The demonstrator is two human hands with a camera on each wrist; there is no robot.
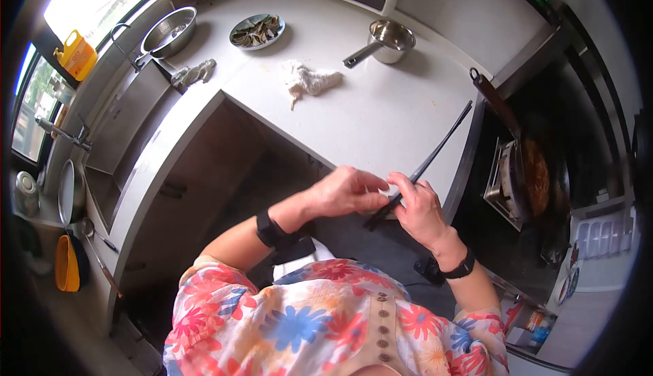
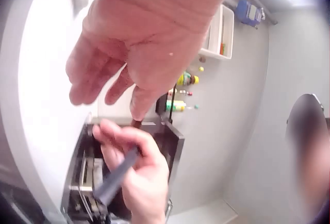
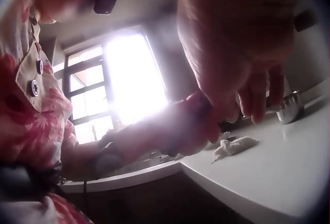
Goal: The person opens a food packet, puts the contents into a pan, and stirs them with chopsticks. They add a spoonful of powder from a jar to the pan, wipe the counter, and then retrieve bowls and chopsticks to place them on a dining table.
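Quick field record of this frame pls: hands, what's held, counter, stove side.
left hand: fingertips on a small white piece; grip unclear
right hand: grips dark chopsticks, far ends out over the counter
counter: saucepan, crumpled white cloth, plate with food
stove: right, wok on it
sink: left, metal bowl beside it

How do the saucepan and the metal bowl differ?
The saucepan has a long handle; the metal bowl has none. The bowl looks wider than the saucepan. The saucepan stands on open counter, the bowl beside the sink. Both are shiny metal, upright, uncovered.
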